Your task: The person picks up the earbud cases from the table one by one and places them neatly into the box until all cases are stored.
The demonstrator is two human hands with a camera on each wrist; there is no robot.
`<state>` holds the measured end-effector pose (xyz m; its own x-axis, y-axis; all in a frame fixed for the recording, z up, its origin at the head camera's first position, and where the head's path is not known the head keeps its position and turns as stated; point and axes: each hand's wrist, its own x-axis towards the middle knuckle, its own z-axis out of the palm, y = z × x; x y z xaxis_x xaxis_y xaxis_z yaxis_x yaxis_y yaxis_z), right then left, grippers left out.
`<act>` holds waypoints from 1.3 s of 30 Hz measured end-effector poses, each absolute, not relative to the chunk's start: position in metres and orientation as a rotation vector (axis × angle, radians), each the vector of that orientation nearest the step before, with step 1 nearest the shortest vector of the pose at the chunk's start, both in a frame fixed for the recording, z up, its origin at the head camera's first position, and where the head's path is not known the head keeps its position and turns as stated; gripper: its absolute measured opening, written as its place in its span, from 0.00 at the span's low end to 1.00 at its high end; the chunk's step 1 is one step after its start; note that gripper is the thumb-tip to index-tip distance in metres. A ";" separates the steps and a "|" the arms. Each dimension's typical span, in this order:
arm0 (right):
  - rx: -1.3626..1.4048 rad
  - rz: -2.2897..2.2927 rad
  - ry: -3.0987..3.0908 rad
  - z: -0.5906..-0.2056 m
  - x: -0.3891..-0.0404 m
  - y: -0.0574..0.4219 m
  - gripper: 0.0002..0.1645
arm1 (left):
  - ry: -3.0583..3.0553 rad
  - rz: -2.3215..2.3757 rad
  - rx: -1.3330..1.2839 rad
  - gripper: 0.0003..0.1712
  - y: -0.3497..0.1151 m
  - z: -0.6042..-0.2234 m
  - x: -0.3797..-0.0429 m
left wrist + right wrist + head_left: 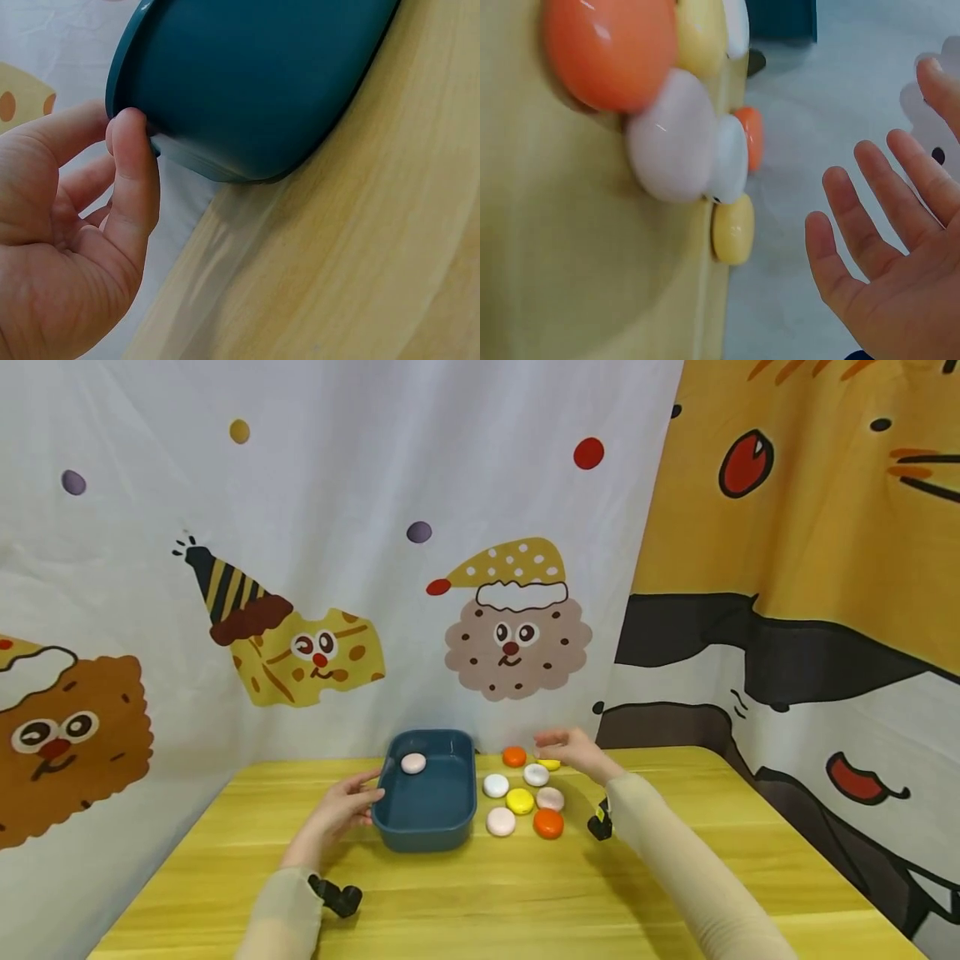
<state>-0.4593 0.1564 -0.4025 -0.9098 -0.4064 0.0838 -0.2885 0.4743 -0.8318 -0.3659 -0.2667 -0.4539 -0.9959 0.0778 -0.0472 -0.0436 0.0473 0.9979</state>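
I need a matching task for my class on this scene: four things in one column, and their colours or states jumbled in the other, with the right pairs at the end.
Column one
1. Left hand
2. Right hand
3. Bin
4. Round piece inside the bin

Column two
A. Pale pink
B. Raised, holding nothing
C. Dark blue-green
D. Pinching the bin's edge

Right pairs: 1-D, 2-B, 3-C, 4-A

Long cream left sleeve (pixel 281 914), plain, blocky black left wrist camera (pixel 341 897) near the cuff; matching cream right sleeve (pixel 690 860), black right wrist camera (pixel 600 827), small yellow marking (pixel 600 814)
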 end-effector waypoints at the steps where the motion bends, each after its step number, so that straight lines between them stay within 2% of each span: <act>1: -0.629 -1.427 2.585 -0.405 -0.456 0.158 0.28 | 2.211 2.109 0.033 0.33 -0.267 -0.454 -0.367; 11: -0.677 -1.494 2.500 -0.431 -0.424 0.163 0.29 | 2.231 2.093 0.031 0.33 -0.268 -0.451 -0.366; 20: -0.742 -1.607 2.414 -0.446 -0.404 0.170 0.26 | 2.220 2.096 0.020 0.33 -0.268 -0.452 -0.368; 30: -0.717 -1.526 2.438 -0.460 -0.397 0.180 0.24 | 2.221 2.060 0.079 0.36 -0.269 -0.455 -0.365; 39: -0.685 -1.440 2.409 -0.462 -0.401 0.185 0.24 | 2.237 2.067 0.029 0.34 -0.265 -0.452 -0.364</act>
<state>-0.4008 0.1851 -0.4624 -0.8576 -0.5137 0.0242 -0.2647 0.4005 -0.8772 -0.3641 -0.2654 -0.4523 -0.9952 0.0794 -0.0575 -0.0510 0.0809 0.9954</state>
